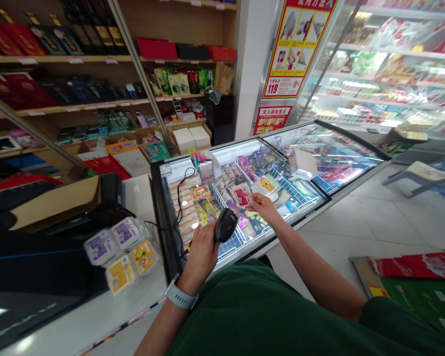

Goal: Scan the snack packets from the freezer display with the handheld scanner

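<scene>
Left grip (203,247) was wrapped around the handle of a black scanner (227,225), while the right grip (264,206) was narrow, thumb and fingers pinching the near right edge of a clear pack (242,195) with a red label. That pack hung over the freezer (158,193), its label turned up toward the wearer and slightly askew; its outline looked nearly square, so I could not tell a long axis. Beside it, just apart, the scanner's head stood with its long axis slanting away and a little to the right; which way its window faced was hidden. On the left, four packs with purple and yellow labels (120,273) sat close together on the white desk (133,310). Between desk and scanner, a black cord (179,198) looped across the freezer's end. Beyond the pack, a pale carton (306,163) rested on the glass. Nothing stood between the pack and scanner.
</scene>
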`<state>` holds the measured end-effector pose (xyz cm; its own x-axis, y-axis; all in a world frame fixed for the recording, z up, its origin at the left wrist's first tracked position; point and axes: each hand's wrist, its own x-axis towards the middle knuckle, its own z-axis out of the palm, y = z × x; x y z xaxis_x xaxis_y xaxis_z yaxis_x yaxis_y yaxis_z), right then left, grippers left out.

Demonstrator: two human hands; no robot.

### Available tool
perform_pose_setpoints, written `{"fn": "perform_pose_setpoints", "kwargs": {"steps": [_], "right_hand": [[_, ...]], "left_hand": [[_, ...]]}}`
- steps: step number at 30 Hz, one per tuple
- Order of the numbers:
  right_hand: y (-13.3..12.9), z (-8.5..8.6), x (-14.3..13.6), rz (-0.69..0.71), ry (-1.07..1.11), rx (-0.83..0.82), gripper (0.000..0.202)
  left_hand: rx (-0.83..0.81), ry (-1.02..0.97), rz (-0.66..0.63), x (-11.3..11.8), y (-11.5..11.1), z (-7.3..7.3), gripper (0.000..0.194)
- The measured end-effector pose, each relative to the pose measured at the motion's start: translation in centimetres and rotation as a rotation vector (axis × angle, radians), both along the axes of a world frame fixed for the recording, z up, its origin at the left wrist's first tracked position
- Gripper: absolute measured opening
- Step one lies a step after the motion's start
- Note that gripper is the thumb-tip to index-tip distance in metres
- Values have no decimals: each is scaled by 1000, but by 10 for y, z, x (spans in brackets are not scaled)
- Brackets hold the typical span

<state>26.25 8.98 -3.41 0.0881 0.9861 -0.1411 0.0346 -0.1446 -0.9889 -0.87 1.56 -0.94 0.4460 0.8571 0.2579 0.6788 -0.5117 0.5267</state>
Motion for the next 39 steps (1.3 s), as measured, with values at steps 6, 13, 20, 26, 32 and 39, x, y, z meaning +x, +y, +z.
{"fn": "perform_pose_setpoints", "kwargs": {"steps": [6, 13, 20, 26, 32, 39], "right_hand": [[-1, 0, 0, -3, 6, -6, 25], [-2, 0, -1, -6, 36, 15, 21], [-3, 5, -2, 0, 6, -24, 20], [-3, 4, -2, -5, 4, -19, 21], [-3, 4, -2, -7, -2, -22, 22], [-4, 3, -3, -12, 4, -17, 22]], "left_hand": [[26, 23, 11, 2, 0, 0, 52], [37, 37, 6, 3, -1, 1, 49], [61, 33, 4, 3, -2, 1, 51], [52, 34, 3, 4, -1, 2, 50], [51, 43, 7, 4, -1, 3, 49], [28, 54, 5, 4, -2, 3, 49]]}}
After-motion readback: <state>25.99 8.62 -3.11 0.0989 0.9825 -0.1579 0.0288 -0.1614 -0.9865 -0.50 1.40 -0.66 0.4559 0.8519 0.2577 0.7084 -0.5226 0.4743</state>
